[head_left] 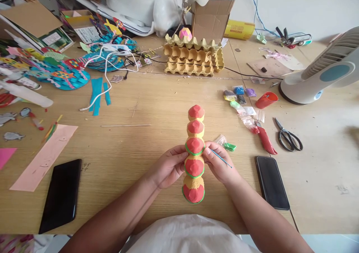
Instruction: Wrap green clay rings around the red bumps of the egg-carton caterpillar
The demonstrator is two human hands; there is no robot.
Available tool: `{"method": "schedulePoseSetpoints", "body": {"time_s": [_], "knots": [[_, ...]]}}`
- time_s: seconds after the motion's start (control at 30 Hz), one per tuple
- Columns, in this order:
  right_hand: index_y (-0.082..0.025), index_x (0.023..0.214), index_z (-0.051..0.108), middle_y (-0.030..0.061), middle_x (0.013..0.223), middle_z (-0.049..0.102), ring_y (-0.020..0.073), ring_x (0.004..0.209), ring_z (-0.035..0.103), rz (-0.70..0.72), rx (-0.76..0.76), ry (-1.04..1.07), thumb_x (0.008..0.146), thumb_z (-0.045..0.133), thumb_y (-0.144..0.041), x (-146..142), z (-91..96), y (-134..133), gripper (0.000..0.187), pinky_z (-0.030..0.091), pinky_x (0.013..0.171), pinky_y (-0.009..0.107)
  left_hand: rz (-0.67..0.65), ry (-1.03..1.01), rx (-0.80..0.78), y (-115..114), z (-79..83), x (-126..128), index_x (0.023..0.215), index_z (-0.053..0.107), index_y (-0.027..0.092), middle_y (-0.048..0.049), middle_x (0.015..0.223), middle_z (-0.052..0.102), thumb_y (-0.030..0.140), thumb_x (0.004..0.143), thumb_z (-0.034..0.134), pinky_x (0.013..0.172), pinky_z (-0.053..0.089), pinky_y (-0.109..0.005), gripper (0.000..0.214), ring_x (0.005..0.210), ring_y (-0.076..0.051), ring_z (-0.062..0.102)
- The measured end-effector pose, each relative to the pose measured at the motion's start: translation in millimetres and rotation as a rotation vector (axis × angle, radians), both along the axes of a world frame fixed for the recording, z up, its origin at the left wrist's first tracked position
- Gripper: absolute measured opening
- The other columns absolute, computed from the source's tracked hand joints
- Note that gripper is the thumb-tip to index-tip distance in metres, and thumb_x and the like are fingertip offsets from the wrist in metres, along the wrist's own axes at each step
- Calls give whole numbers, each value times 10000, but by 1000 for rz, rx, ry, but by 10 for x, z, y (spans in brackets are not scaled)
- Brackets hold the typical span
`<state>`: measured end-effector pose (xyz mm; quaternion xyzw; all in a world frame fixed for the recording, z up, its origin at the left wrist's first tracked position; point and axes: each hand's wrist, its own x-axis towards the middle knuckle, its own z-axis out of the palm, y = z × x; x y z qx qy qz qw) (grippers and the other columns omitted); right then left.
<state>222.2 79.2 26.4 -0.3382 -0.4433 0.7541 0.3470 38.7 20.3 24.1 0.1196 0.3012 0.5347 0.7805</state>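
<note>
A strip of egg-carton cups (195,153) lies on the wooden table (157,118), running away from me. Its several cups have red tops, and the three nearest have green clay rims. My left hand (167,166) grips the strip from the left at the middle cups, fingers curled. My right hand (219,164) presses against the strip's right side by a green rim and pinches a thin blue stick (222,159) that points out to the right. A small bag with green clay (229,146) lies just beyond my right hand.
Two black phones lie flat: one at the left (61,194), one at the right (272,182). Scissors (288,136), a red cutter (265,140), clay bags (238,96) and a red cup (266,99) sit right. A fan (322,73) stands far right. Stacked egg trays (193,56) stand behind.
</note>
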Motion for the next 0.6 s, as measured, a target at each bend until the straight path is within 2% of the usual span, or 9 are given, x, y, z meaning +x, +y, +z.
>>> {"method": "schedulePoseSetpoints", "body": {"time_s": [0.07, 0.13, 0.2, 0.27, 0.4, 0.5, 0.6], "knots": [[-208, 977, 667, -29, 674, 432, 148, 600, 321, -37, 51, -22, 946, 590, -638, -5, 10, 30, 437, 252, 584, 308, 18, 21, 8, 6, -13, -11, 1050, 781, 170, -63, 956, 774, 252, 852, 824, 740, 582, -269, 219, 799, -161, 720], [-208, 1048, 655, -49, 632, 363, 151, 575, 277, -104, 90, -32, 991, 492, -609, -11, 31, 62, 436, 205, 576, 312, 42, 48, 14, 13, -23, -20, 1060, 775, 178, -61, 939, 765, 263, 868, 809, 740, 579, -289, 213, 806, -171, 711], [-218, 1020, 630, -66, 611, 310, 148, 561, 258, -158, 99, -41, 986, 529, -488, -14, 54, 84, 290, 179, 575, 311, 61, 70, 16, 20, -28, -27, 1064, 771, 180, -57, 919, 757, 273, 877, 799, 730, 577, -291, 211, 801, -172, 703], [-230, 944, 593, -69, 621, 331, 136, 555, 266, -173, 89, -20, 938, 597, -368, -9, 71, 90, 137, 177, 569, 303, 76, 69, 13, 27, -34, -30, 1062, 770, 172, -49, 900, 752, 267, 874, 801, 704, 571, -266, 214, 768, -152, 690], [-236, 902, 561, -61, 649, 421, 126, 569, 327, -64, 146, 57, 921, 646, -325, 27, 87, 62, 125, 230, 570, 289, 90, 20, -1, 34, -47, -27, 1080, 760, 159, -46, 913, 761, 223, 873, 791, 689, 567, -229, 219, 756, -133, 696], [-238, 927, 561, -53, 662, 451, 139, 599, 370, 44, 223, 11, 947, 667, -382, 55, 111, 32, 180, 276, 584, 290, 76, 5, -4, 33, -45, -20, 1092, 753, 151, -64, 948, 774, 204, 889, 767, 713, 579, -240, 210, 791, -152, 721], [-241, 949, 551, -35, 727, 478, 143, 630, 375, 91, 275, -28, 968, 670, -418, 57, 147, 13, 214, 298, 590, 290, 59, -2, -6, 28, -29, -13, 1070, 757, 139, -81, 965, 783, 199, 888, 765, 728, 589, -256, 192, 805, -167, 732]]}}
